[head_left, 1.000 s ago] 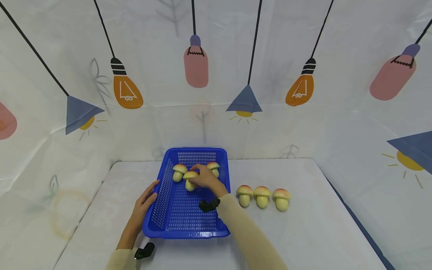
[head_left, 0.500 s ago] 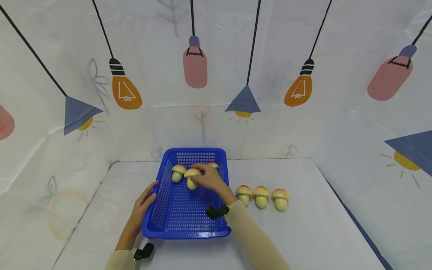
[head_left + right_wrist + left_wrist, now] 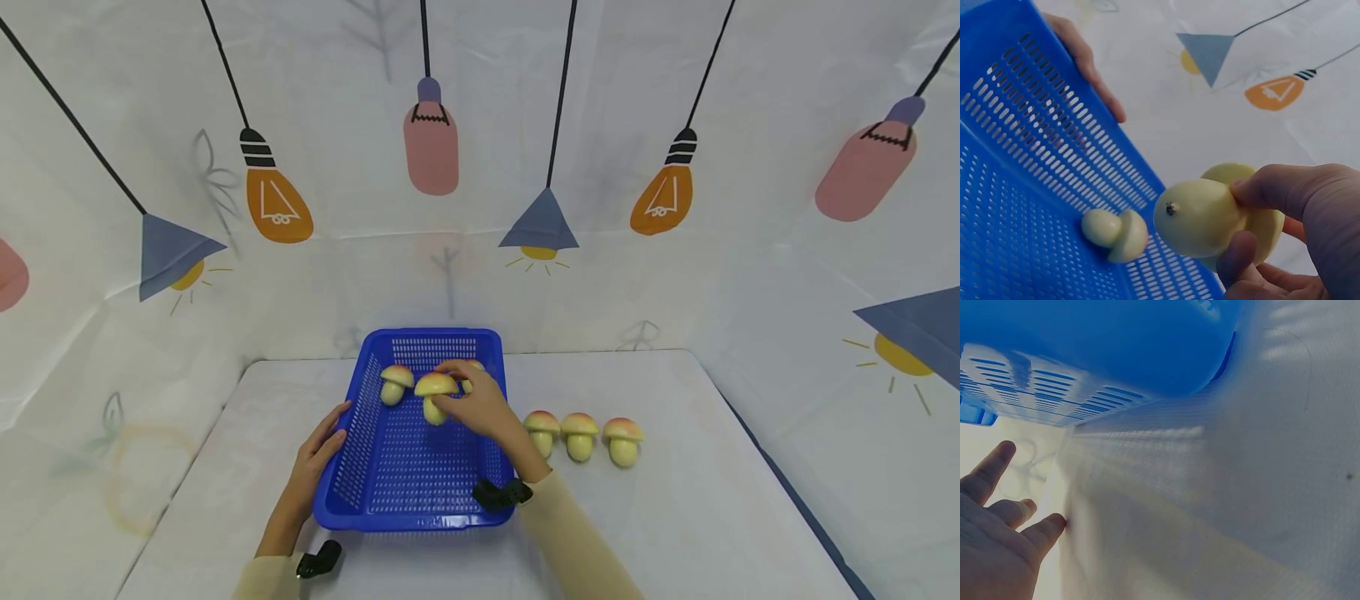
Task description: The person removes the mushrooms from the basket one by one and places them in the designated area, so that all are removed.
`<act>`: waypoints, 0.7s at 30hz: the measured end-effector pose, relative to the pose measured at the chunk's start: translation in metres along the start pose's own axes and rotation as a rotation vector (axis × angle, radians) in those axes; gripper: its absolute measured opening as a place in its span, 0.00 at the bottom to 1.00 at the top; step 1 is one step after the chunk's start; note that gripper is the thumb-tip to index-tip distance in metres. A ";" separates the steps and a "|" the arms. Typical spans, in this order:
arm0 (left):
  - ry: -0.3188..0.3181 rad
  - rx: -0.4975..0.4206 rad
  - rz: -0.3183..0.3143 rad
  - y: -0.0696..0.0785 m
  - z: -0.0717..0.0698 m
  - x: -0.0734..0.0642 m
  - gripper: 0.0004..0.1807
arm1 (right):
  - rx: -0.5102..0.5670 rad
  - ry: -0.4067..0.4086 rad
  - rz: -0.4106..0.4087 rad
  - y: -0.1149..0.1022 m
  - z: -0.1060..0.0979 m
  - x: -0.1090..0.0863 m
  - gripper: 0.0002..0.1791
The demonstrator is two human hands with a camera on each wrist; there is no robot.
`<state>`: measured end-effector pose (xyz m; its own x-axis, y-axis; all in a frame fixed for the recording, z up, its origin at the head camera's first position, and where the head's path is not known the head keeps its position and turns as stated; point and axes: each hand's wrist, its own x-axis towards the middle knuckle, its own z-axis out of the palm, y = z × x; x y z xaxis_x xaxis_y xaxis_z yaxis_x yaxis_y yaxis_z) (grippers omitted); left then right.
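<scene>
My right hand [image 3: 480,408] pinches a toy mushroom [image 3: 437,385] with a yellow stem and a red-tinged cap, above the floor of the blue basket [image 3: 408,523]. Up close in the right wrist view, the thumb and fingers hold this mushroom [image 3: 1194,215] around the neck under its cap, stem end toward the camera. A second mushroom [image 3: 396,385] sits at the basket's left side; a third [image 3: 468,386] is partly hidden behind my right hand. Outside the left wall, my left hand [image 3: 307,467] rests against the rim, and its fingers [image 3: 1043,534] look extended in the left wrist view.
To the right of the basket, three more mushrooms [image 3: 580,437] stand in a row on the white table [image 3: 712,517]. Behind the table rises a white sheet [image 3: 360,275] printed with hanging lamps.
The right hand has lifted the middle mushroom a little and moved it right, away from the left mushroom. The left hand and the basket stay nearly in place.
</scene>
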<state>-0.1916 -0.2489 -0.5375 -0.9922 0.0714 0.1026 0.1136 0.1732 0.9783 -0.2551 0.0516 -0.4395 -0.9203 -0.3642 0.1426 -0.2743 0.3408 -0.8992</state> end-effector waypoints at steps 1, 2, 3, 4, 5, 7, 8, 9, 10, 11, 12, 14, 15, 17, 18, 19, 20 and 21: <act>0.002 0.001 -0.003 0.000 0.000 0.000 0.29 | -0.005 0.016 -0.013 0.000 -0.002 -0.003 0.27; 0.002 0.003 -0.006 0.000 0.000 0.000 0.29 | -0.011 0.031 -0.027 0.000 -0.003 -0.005 0.26; 0.003 0.004 -0.008 0.000 0.000 0.000 0.29 | -0.010 0.044 -0.039 0.001 -0.006 -0.008 0.25; 0.003 0.005 -0.010 0.000 0.000 0.000 0.29 | -0.007 0.057 -0.051 0.001 -0.008 -0.011 0.24; 0.003 0.006 -0.013 0.000 0.000 0.001 0.29 | -0.003 0.070 -0.060 0.002 -0.011 -0.014 0.24; 0.002 0.006 -0.015 0.000 0.000 0.001 0.29 | 0.036 0.090 -0.069 0.004 -0.017 -0.020 0.25; 0.001 0.007 -0.015 0.000 0.000 0.001 0.29 | 0.060 0.103 -0.065 0.005 -0.020 -0.024 0.25; 0.002 0.008 -0.015 0.000 0.000 0.002 0.29 | 0.087 0.115 -0.059 0.006 -0.023 -0.027 0.26; 0.003 0.009 -0.015 0.000 0.000 0.002 0.29 | 0.113 0.125 -0.047 0.008 -0.026 -0.031 0.27; 0.003 0.009 -0.014 0.000 0.001 0.002 0.29 | 0.136 0.134 -0.034 0.009 -0.030 -0.035 0.28; 0.005 0.010 -0.013 0.000 0.001 0.002 0.29 | 0.153 0.144 -0.019 0.010 -0.033 -0.039 0.28; 0.005 0.013 -0.011 0.000 0.001 0.002 0.29 | 0.178 0.159 0.015 0.013 -0.041 -0.046 0.29; 0.007 0.013 -0.011 -0.001 0.001 0.002 0.29 | 0.180 0.164 0.027 0.015 -0.044 -0.049 0.29; 0.008 0.011 -0.015 -0.001 0.001 0.001 0.29 | 0.184 0.179 0.043 0.018 -0.051 -0.055 0.29; 0.010 0.012 -0.017 -0.001 0.001 0.001 0.29 | 0.185 0.188 0.052 0.020 -0.054 -0.058 0.29; 0.010 0.011 -0.018 -0.002 0.001 0.001 0.29 | 0.188 0.194 0.056 0.023 -0.057 -0.060 0.28; 0.012 0.010 -0.021 -0.002 0.001 0.001 0.29 | 0.188 0.201 0.059 0.026 -0.060 -0.062 0.28; 0.013 0.011 -0.023 -0.003 0.001 0.001 0.29 | 0.187 0.209 0.062 0.028 -0.063 -0.065 0.29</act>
<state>-0.1931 -0.2483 -0.5401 -0.9951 0.0542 0.0825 0.0912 0.1853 0.9784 -0.2203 0.1391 -0.4478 -0.9766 -0.1540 0.1498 -0.1773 0.1843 -0.9667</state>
